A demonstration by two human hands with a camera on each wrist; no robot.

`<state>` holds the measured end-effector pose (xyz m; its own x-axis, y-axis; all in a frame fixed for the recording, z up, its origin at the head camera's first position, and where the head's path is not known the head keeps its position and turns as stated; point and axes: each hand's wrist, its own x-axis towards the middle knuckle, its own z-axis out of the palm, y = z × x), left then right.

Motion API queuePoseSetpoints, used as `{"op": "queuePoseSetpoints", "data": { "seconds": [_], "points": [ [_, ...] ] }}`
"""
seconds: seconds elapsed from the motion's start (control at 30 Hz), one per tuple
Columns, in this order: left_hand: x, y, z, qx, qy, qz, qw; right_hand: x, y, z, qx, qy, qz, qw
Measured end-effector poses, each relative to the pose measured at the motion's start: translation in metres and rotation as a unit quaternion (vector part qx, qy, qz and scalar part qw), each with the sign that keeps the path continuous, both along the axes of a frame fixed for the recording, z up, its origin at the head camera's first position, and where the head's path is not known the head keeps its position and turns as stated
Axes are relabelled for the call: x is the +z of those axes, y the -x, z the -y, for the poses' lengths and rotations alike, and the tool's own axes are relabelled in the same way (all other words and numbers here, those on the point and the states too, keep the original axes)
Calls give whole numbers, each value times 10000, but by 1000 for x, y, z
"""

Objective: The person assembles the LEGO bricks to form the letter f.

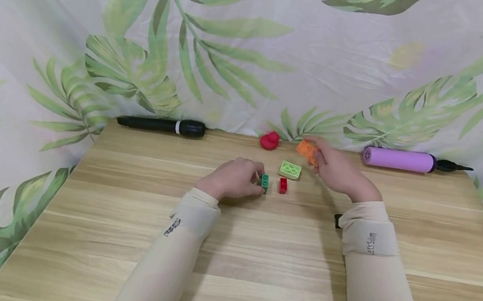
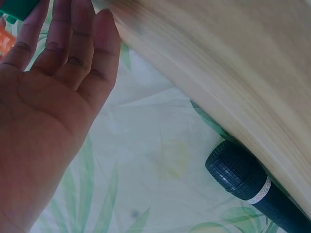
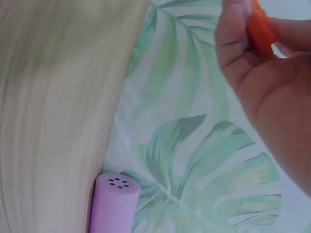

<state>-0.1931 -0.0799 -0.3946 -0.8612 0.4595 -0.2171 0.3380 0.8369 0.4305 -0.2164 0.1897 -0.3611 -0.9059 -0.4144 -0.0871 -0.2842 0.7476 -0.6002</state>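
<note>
My left hand pinches a small green toy brick, studs showing, between thumb and fingertip. In the left wrist view the green brick shows only at the top left corner, and the other fingers extend beside it. Farther back on the right, my right hand grips an orange toy brick, which looks tilted. The right wrist view has the orange brick between fingers and thumb. Between the hands lie a light green brick and a small red brick.
A red duck-shaped toy sits at the back edge of the wooden table. A black microphone lies at the back left, a purple hand pump at the back right. Leaf-printed cloth hangs behind.
</note>
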Motion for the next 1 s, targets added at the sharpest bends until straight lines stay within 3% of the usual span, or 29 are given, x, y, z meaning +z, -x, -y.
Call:
{"op": "queuePoseSetpoints", "data": {
  "seconds": [0.13, 0.3, 0.4, 0.5, 0.67, 0.8, 0.87, 1.0],
  "points": [
    [0, 1, 0, -10, 0, -16, 10000, 4, -2, 2, -124, 661, -268, 9974],
    [0, 2, 0, -42, -28, -24, 10000, 7, -5, 4, -290, 1007, -510, 9932],
    [0, 2, 0, -60, -37, -19, 10000, 8, -6, 8, -330, 1174, -294, 9921],
    [0, 2, 0, -99, -25, -22, 9999, 7, -6, 13, -245, 1533, 190, 9877],
    [-1, 2, 0, -139, 12, -23, 9999, 5, -6, 21, 123, 2298, 1174, 9661],
    [0, 1, 0, -113, -2, -6, 9999, 2, -7, 25, 345, 2605, 1534, 9526],
    [0, 1, -1, -100, -17, 2, 9999, 2, -8, 27, 369, 2613, 1535, 9523],
    [0, 1, -1, -77, -33, 20, 10000, 0, -9, 30, 293, 2357, 1369, 9617]
  ]
}}
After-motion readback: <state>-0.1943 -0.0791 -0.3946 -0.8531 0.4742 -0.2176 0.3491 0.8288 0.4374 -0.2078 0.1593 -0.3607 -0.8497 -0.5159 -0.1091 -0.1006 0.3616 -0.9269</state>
